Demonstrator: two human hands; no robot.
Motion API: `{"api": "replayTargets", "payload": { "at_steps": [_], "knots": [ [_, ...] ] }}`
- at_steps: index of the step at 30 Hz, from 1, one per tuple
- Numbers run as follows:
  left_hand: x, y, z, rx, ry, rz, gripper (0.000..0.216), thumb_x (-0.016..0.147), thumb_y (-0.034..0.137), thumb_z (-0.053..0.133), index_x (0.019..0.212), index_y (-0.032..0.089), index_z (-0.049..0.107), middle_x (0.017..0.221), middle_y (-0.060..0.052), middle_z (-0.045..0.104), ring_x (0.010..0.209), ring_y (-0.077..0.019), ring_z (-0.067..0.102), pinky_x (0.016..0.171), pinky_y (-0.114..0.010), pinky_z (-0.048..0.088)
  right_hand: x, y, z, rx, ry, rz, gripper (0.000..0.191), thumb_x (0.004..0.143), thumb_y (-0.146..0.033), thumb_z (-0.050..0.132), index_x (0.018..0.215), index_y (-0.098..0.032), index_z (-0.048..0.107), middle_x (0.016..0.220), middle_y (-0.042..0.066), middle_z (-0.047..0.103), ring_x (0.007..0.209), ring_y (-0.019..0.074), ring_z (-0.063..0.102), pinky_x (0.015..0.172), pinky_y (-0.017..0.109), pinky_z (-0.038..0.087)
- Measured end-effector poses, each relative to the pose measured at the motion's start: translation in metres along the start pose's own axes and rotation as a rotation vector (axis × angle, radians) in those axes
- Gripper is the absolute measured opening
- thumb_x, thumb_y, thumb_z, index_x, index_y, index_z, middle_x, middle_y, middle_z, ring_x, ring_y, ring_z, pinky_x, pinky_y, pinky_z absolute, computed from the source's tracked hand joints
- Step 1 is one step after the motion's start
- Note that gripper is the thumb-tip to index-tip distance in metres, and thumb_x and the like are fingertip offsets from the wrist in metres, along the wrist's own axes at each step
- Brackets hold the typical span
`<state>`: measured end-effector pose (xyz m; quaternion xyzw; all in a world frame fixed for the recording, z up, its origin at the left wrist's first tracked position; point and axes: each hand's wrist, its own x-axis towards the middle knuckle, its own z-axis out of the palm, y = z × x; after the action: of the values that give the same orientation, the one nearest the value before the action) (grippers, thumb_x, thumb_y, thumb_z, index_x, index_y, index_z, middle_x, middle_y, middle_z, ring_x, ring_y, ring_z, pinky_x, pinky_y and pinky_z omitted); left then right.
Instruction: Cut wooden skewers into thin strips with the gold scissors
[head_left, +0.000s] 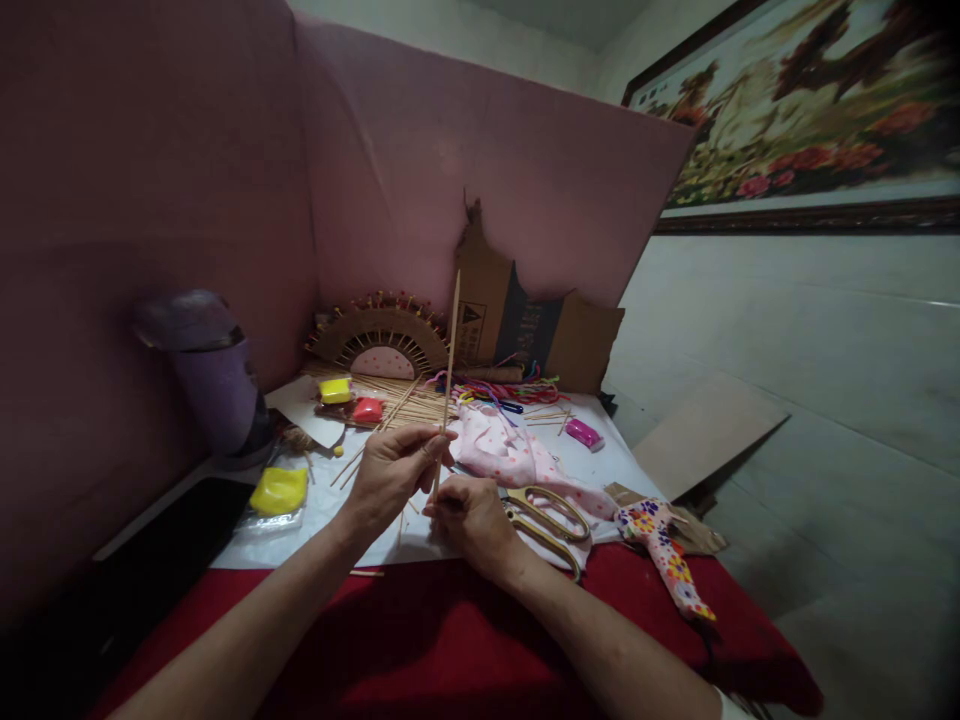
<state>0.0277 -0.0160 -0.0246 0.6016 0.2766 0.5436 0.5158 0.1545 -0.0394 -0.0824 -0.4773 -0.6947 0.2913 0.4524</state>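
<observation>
L hand [397,465] pinching slim wooden stick [452,360] nr upright; R hand [476,515] fingers closed at its lower end, above white sheet [322,545]; clear plastic pkt [283,521] w/ smooth yellow block [279,490]; purple bottle [217,400], contents can't tell; arched cardboard piece [382,326] behind; gold-handled scissors [546,541] by R hand.

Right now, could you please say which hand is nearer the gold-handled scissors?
Right: the right hand is just beside the gold-handled scissors; the left hand is farther off to their left.
</observation>
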Motion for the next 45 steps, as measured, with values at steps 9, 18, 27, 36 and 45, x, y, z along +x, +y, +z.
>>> {"api": "replayTargets", "payload": {
  "at_steps": [9, 18, 27, 36, 45],
  "knots": [
    [0.0, -0.001, -0.005, 0.073, 0.02, 0.068, 0.021, 0.074, 0.031, 0.063, 0.061, 0.013, 0.062, 0.044, 0.003, 0.05, 0.036, -0.0038, 0.036, 0.036, -0.019, 0.026, -0.007, -0.026, -0.023, -0.317, -0.037, -0.077, 0.005, 0.072, -0.014, 0.063, 0.07, -0.018, 0.066, 0.07, 0.003, 0.064, 0.066, 0.0147, 0.057, 0.06, 0.025, 0.041],
    [0.002, -0.003, -0.003, 0.087, 0.037, 0.089, 0.013, 0.07, 0.028, 0.066, 0.068, 0.015, 0.067, 0.053, 0.0, 0.061, 0.038, -0.0044, 0.039, 0.037, -0.019, 0.03, -0.04, -0.038, -0.114, -0.972, -0.087, 0.137, 0.014, 0.082, -0.019, 0.047, 0.079, -0.018, 0.061, 0.082, 0.008, 0.064, 0.074, 0.0196, 0.057, 0.064, 0.029, 0.037],
    [0.001, -0.005, -0.005, 0.073, 0.045, 0.1, 0.014, 0.069, 0.027, 0.066, 0.066, 0.014, 0.066, 0.058, -0.002, 0.064, 0.055, -0.0126, 0.059, 0.056, -0.024, 0.047, -0.041, -0.027, -0.105, -0.771, -0.191, 0.135, 0.021, 0.071, -0.026, 0.058, 0.091, -0.022, 0.053, 0.081, 0.004, 0.062, 0.069, 0.0172, 0.055, 0.058, 0.025, 0.037],
    [-0.006, 0.009, -0.011, -0.125, -0.041, -0.053, 0.019, 0.074, 0.029, 0.063, 0.066, 0.013, 0.061, 0.049, 0.0, 0.06, 0.044, -0.0113, 0.058, 0.045, -0.02, 0.043, -0.036, -0.046, -0.125, -0.1, -0.113, 0.472, 0.033, 0.061, -0.035, 0.068, 0.088, -0.018, 0.059, 0.059, -0.002, 0.054, 0.049, 0.0103, 0.048, 0.043, 0.021, 0.037],
    [-0.011, 0.009, -0.015, -0.263, -0.262, -0.307, 0.021, 0.075, 0.03, 0.061, 0.066, 0.011, 0.061, 0.044, -0.002, 0.059, 0.036, -0.0114, 0.055, 0.038, -0.02, 0.043, -0.063, -0.065, -0.11, 0.231, -0.196, 0.322, 0.045, 0.064, -0.058, 0.063, 0.087, -0.021, 0.056, 0.058, -0.002, 0.049, 0.047, 0.0091, 0.04, 0.044, 0.021, 0.038]
  ]
}}
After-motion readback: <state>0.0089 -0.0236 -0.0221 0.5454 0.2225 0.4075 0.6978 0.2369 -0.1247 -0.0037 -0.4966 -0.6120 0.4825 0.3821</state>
